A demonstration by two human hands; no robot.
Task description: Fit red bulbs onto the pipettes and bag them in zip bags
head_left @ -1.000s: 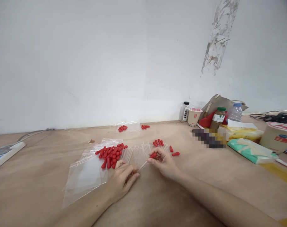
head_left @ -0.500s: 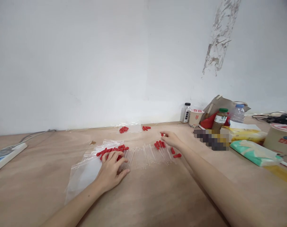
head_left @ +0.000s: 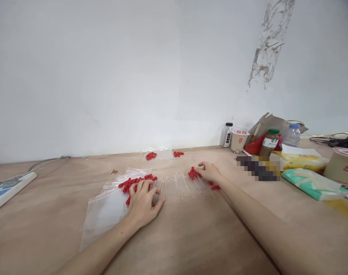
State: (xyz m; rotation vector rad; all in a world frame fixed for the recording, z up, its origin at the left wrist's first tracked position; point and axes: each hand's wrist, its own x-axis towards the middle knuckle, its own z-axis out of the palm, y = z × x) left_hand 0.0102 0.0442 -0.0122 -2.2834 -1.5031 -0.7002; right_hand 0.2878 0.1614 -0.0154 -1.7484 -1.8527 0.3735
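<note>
My left hand rests open, fingers spread, over a heap of red rubber bulbs and the left end of a row of thin clear tubes. Its palm hides part of the heap. My right hand hovers with bent fingers beside a small cluster of red bulbs at the upper right end of the row; no bulb shows between its fingertips. Partly behind my right wrist lie loose red bulbs. Under the heap and to its left are clear zip bags.
Against the wall lies a clear bag with red bulbs near both ends. A power strip sits far left. On the right stand a black-capped bottle, a paper cup, a green-capped bottle, tissue packs and a larger cup.
My right hand has moved slightly down and right; the red bulb at its fingertips now appears among the cluster. My left hand has slid a little to the right. The view has shifted slightly.
</note>
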